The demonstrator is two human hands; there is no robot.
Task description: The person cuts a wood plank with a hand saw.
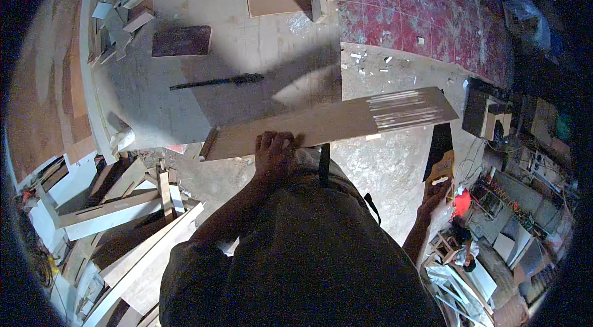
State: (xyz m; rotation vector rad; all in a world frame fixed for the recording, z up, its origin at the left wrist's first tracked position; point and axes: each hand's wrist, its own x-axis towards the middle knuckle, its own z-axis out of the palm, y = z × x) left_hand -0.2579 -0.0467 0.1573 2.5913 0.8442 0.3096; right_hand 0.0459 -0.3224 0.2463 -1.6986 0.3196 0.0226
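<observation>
A long brown board (327, 120) lies slantwise across the near edge of the worktable, its right end sticking out past the table over the floor. White streaks mark that right end. My left hand (275, 152) is on the board's near edge towards its left end, fingers curled over the top face. Off to the right, my right hand (434, 192) grips the yellowish wooden handle of a handsaw (437, 151). The saw's dark blade points away from me, and its far tip comes up to the board's near edge; I cannot tell whether they touch.
On the worktable (247, 55) lie a dark brown panel (181, 41) and a long thin dark tool (216, 81). Wood offcuts (117, 209) are piled at the lower left. Scraps litter the floor (370, 70) beyond the board. Clutter and a red thing (461, 203) stand right.
</observation>
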